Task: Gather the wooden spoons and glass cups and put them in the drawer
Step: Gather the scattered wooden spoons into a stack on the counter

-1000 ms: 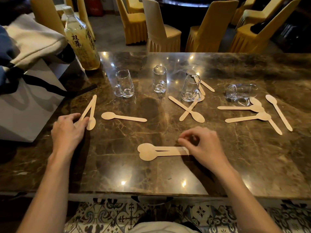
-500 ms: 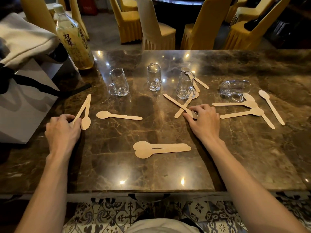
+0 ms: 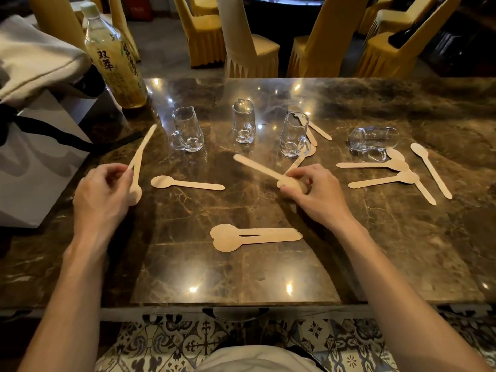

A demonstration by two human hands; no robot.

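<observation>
On the marble table (image 3: pixel 241 277), our left hand (image 3: pixel 103 194) pinches a pair of wooden spoons (image 3: pixel 139 159) low on their handles, which slant up and away from it. Our right hand (image 3: pixel 319 194) pinches the bowl of one long spoon (image 3: pixel 257 166), its handle pointing toward the left hand's side. Between the hands lies a single spoon (image 3: pixel 188 183). Just nearer us than the right hand lie two stacked spoons (image 3: pixel 255 236). Beyond the hands stand three glass cups (image 3: pixel 243 122). A fourth cup (image 3: pixel 374 139) lies on its side, with scattered spoons (image 3: pixel 383 179) to the right hand's right.

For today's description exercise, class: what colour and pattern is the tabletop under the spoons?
Dark brown marble tabletop with pale veins; head view shows it best.
</observation>
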